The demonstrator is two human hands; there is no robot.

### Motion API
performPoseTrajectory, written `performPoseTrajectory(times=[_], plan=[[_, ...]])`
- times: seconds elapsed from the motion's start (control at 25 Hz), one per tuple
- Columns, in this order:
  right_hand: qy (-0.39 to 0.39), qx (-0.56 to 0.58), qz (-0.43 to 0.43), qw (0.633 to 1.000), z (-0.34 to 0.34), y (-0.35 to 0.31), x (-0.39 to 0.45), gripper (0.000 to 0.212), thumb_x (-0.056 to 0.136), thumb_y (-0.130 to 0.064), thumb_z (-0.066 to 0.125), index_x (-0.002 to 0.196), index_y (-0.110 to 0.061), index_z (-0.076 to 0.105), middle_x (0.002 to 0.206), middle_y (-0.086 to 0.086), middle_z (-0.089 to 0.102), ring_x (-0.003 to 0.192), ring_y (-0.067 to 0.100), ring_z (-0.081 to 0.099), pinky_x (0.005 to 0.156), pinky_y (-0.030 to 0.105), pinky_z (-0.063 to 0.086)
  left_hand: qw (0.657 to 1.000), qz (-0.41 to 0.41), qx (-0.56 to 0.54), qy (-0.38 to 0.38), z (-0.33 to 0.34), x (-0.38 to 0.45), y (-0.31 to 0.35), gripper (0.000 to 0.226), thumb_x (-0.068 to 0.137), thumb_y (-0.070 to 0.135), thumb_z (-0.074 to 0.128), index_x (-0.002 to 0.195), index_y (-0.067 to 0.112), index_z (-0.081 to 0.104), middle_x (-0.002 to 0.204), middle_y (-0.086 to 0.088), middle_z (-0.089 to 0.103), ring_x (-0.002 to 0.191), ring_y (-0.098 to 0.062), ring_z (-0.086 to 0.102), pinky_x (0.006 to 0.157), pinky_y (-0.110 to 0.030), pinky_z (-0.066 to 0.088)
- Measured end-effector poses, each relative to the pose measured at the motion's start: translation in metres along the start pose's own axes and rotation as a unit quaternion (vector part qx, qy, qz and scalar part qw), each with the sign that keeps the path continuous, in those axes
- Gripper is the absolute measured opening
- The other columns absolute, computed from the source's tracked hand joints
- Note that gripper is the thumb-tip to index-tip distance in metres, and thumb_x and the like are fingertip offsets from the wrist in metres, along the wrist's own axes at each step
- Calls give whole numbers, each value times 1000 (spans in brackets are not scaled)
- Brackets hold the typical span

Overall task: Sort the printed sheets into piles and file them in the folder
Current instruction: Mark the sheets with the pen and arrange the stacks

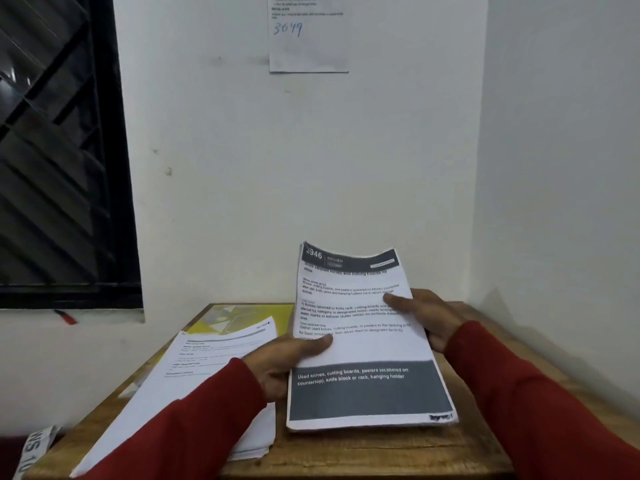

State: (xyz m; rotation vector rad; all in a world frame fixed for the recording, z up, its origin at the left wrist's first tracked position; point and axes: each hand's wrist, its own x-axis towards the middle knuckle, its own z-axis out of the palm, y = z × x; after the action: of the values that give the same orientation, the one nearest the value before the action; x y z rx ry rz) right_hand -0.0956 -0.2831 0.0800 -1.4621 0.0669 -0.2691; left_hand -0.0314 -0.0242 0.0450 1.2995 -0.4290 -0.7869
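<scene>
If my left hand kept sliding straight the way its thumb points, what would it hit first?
The left hand points right, across the held stack of printed sheets. Past the paper it would probably meet the right hand gripping the opposite edge, though depth is unclear.

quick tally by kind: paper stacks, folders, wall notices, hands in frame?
Paper stacks: 2, the held stack and the pile on the table
Folders: 1, the yellow folder under the pile
Wall notices: 1, the taped sheet
Hands: 2, left hand and right hand, both gripping the held stack
Total: 6
</scene>
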Motion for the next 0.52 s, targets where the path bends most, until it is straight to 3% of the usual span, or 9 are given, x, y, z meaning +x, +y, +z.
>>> performPoseTrajectory(times=[0.12, 0.24, 0.52], plan=[[8, 32, 15, 999, -2, 27, 8, 34, 93, -7, 62, 125, 4, 60, 118, 23, 68, 108, 40, 66, 97, 53, 51, 1000, -22, -8, 2, -9, 10, 3, 42, 88, 10, 66, 129, 5, 61, 122, -20, 68, 97, -32, 73, 84, -47, 59], [22, 29, -3, 999, -7, 43, 11, 33, 92, -6, 63, 124, 3, 61, 116, 23, 69, 106, 40, 67, 91, 52, 55, 1000, -10, 8, 20, -21, 29, 19, 39, 94, 17, 60, 131, 2, 58, 123, -20, 68, 107, -31, 69, 94, -48, 54], [22, 35, -8, 999, -7, 56, 13, 33, 92, -5, 63, 124, 3, 60, 116, 24, 69, 110, 45, 64, 97, 59, 49, 985, 108, 67, 118, -26, 69, 34, 27, 105, 20, 47, 123, 5, 60, 118, -20, 70, 104, -35, 68, 92, -51, 55]])
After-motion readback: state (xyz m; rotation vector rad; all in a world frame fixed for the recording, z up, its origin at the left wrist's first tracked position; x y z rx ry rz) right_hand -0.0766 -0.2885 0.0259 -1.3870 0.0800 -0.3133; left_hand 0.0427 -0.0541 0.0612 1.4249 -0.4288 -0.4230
